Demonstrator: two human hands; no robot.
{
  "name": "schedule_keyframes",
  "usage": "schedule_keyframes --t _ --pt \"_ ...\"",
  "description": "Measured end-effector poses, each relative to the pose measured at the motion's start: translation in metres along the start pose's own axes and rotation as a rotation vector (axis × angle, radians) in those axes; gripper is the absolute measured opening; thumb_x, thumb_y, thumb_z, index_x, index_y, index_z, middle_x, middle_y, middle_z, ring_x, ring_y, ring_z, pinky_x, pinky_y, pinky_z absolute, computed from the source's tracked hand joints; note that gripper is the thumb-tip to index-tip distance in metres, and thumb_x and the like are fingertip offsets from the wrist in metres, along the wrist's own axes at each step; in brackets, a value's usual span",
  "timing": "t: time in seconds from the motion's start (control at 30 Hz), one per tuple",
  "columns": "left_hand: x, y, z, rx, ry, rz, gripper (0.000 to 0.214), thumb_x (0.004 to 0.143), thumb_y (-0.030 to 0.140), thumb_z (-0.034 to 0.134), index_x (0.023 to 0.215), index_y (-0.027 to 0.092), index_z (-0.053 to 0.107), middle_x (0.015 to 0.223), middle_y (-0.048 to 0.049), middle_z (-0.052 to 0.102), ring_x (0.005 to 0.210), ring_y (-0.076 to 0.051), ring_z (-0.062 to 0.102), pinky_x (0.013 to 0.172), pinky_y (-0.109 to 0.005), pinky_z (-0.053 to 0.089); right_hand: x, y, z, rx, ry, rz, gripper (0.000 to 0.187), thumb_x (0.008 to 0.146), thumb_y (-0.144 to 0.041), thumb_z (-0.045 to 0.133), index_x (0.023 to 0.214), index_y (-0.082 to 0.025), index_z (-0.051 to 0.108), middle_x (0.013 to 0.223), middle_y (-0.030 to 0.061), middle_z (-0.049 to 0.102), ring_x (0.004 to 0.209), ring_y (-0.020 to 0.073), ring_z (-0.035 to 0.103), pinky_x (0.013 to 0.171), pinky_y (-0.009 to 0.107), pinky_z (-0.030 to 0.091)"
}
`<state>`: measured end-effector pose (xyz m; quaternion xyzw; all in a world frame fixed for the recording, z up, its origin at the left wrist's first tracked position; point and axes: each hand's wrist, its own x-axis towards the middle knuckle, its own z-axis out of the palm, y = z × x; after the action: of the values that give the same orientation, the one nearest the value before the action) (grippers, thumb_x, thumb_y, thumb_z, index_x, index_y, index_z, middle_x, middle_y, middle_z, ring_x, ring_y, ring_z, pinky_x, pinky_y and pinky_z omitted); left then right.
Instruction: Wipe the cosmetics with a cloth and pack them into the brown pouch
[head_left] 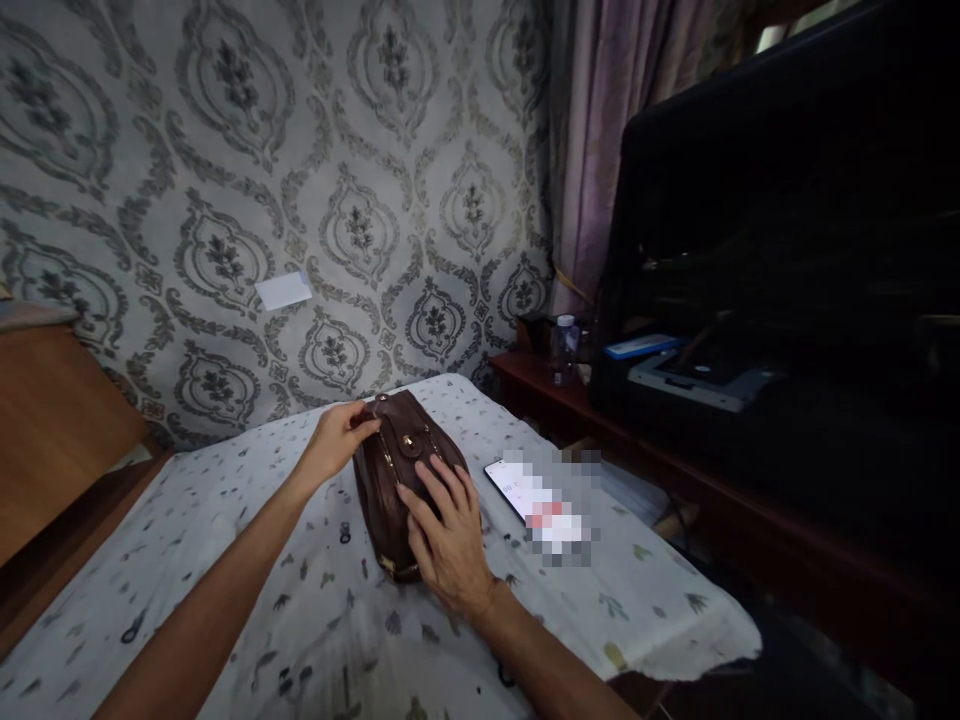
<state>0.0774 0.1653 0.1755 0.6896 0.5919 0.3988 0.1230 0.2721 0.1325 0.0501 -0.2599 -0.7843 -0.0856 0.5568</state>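
Note:
A brown leather handbag lies on a white printed cloth, with gold-coloured zippers and a round gold clasp on its upper face. At its far left edge, my left hand has thumb and fingers pinched together at the end of one zipper. The small part between those fingertips is hidden. My right hand rests on the near right part of the bag, palm down with fingers spread. A lit phone lies to the right of the bag, partly blurred out.
The printed cloth covers the surface beneath the bag. At right, a dark red stand holds a clear bottle and a large black screen. A wooden panel stands at left. Patterned wallpaper backs the scene.

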Motion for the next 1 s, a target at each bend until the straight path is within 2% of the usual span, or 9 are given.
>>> schedule_keyframes --t 0.63,1.0 --pt "-0.006 0.000 0.004 -0.042 0.014 0.006 0.022 0.075 0.037 0.064 0.078 0.017 0.071 0.072 -0.0020 0.069 0.075 -0.021 0.060 0.073 -0.030 0.047 0.002 0.000 0.002 -0.018 0.017 0.015 0.039 0.089 -0.016 0.052 0.127 -0.024 0.061 0.134 0.0100 0.057 0.135 0.0279 0.043 0.112 0.052 0.033" --pt "-0.013 0.012 0.005 -0.077 -0.042 -0.054 0.025 0.075 0.040 0.062 0.076 0.016 0.068 0.072 -0.0016 0.068 0.070 -0.019 0.058 0.069 -0.030 0.045 0.001 0.001 0.002 -0.003 0.023 0.001 0.039 0.090 -0.016 0.052 0.127 -0.024 0.060 0.135 0.0112 0.056 0.136 0.0281 0.042 0.111 0.053 0.033"
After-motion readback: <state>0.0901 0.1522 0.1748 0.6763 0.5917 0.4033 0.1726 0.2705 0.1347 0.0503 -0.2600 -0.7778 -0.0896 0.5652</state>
